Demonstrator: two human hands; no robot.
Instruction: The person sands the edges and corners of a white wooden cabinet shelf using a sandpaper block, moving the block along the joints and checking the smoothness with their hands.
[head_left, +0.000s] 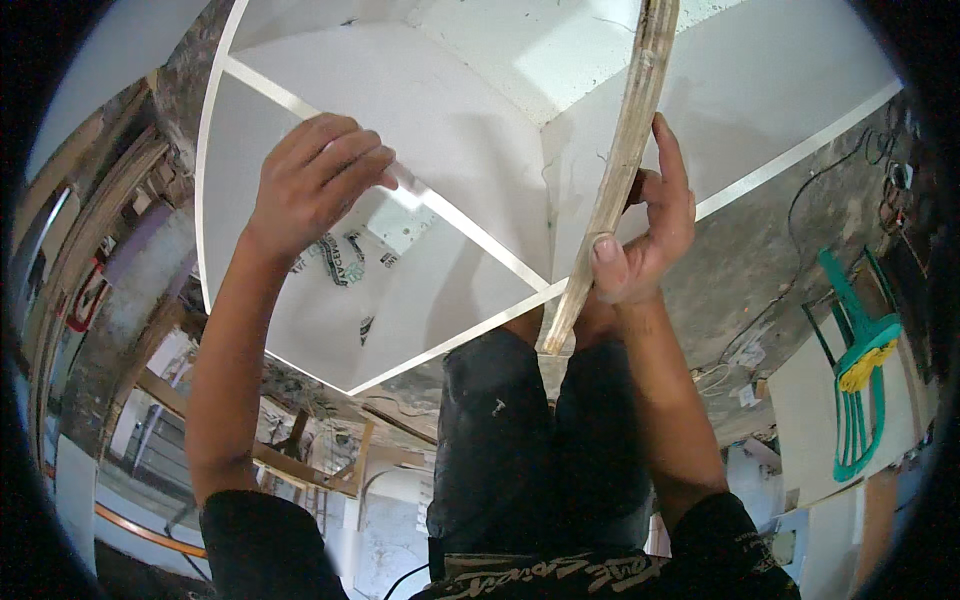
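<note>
Wooden strip (pixel 640 110), upper end cropped by the top edge; white compartmented box (pixel 480 140), likewise cropped; left grip (pixel 315 180), palm side hidden.

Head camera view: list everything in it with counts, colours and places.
Open cabinet: one, white, upper centre
Divider: one, white, across the cabinet
Wooden strip: one, light brown, right of centre
Plastic chair: one, green, far right
Cloth or glove: one, yellow, on the chair
Cable: at least one, black, right
Board: one, off-white, lower right
Clutter: uncountable, mixed colours, left
Shorts: one pair, dark, lower centre
T-shirt: one, black, bottom
Left hand: one, bare, over the divider, contact unclear
Right hand: one, bare, holding the wooden strip
</note>
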